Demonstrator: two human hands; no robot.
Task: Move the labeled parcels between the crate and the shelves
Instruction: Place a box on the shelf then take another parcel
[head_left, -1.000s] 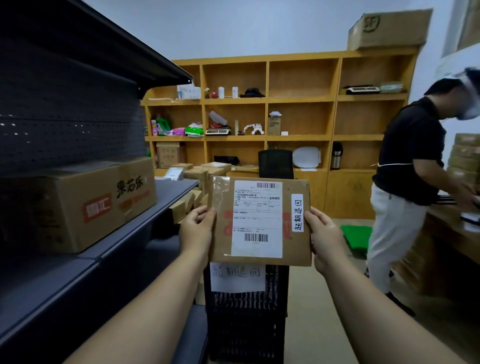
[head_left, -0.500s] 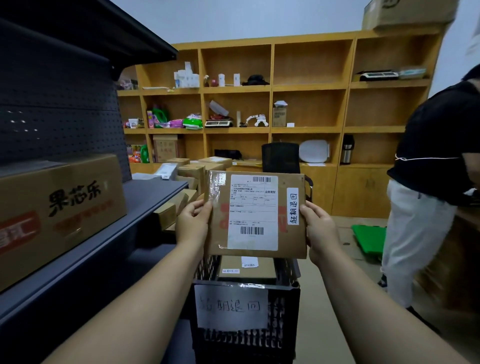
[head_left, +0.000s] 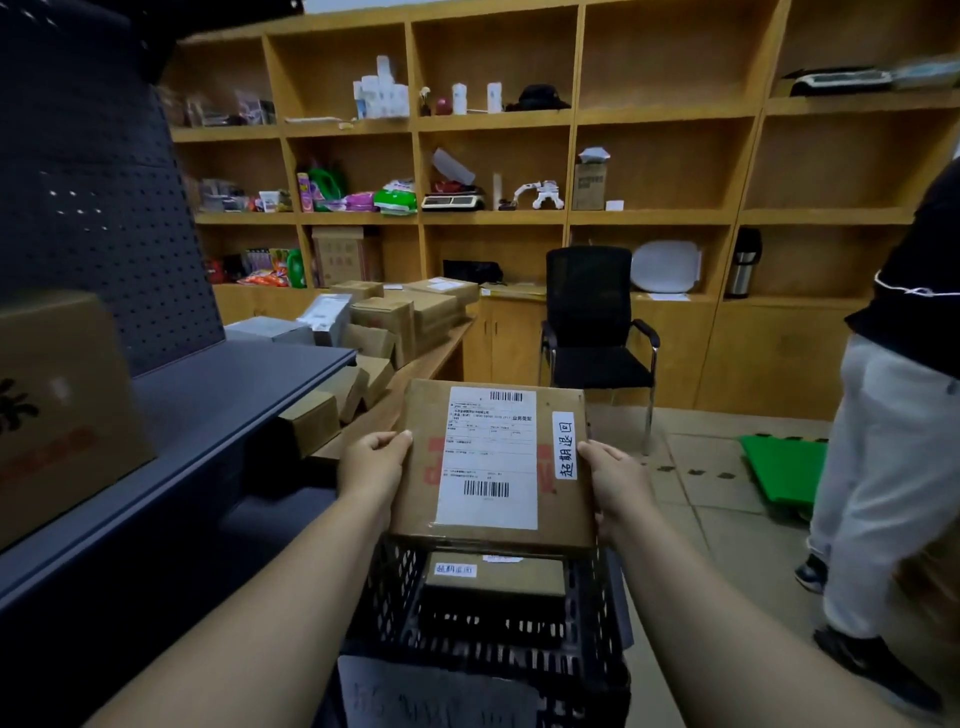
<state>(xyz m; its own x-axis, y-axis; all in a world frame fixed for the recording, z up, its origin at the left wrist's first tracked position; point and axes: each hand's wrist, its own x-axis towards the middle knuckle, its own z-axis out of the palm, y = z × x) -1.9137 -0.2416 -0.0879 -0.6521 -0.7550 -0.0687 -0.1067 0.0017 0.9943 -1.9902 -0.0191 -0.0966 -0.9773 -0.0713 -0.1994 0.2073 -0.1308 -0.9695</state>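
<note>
A flat brown cardboard parcel (head_left: 493, 462) with a white shipping label and a small handwritten sticker is held tilted just above the black lattice crate (head_left: 597, 649). My left hand (head_left: 371, 465) grips its left edge and my right hand (head_left: 615, 480) grips its right edge. Inside the crate lies another brown parcel (head_left: 493, 577) with a small label, partly hidden by the held one. A paper sign is stuck on the crate's near wall. The dark metal shelf (head_left: 223, 384) runs along my left.
A large printed carton (head_left: 57, 415) stands on the metal shelf. Several small boxes (head_left: 395, 322) are piled on a wooden counter ahead. A black office chair (head_left: 592, 322) faces wooden wall shelving (head_left: 660, 218). A person (head_left: 898, 415) stands at the right beside a green mat (head_left: 784, 467).
The parcel has come down from upright at chest height to tilted just over the crate. My view has tipped downward, showing the crate's inside and the parcel in it.
</note>
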